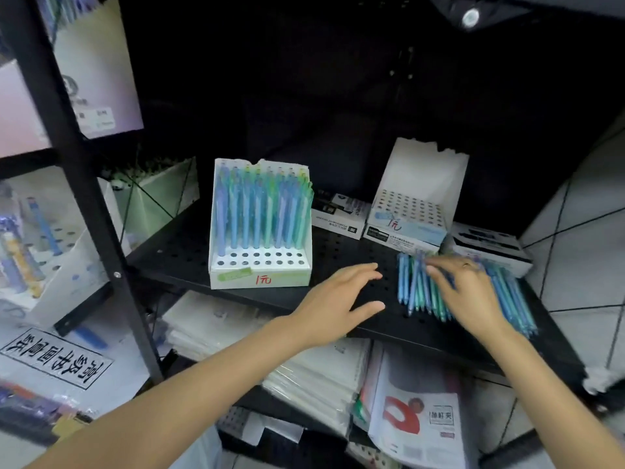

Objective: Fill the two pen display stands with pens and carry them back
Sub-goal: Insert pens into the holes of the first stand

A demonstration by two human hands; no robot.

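Bare shelf (345, 252) between filled stand (260, 225) and loose pens (419, 286), boxes (341, 214) behind

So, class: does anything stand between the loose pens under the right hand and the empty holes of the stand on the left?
Nothing visible does. The loose pens lie on bare shelf; only the left hand hovers between them and the left stand, whose front rows are empty.

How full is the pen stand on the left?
Nearly full. The left stand holds blue and green pens in its back rows, but the two front rows of holes are empty.
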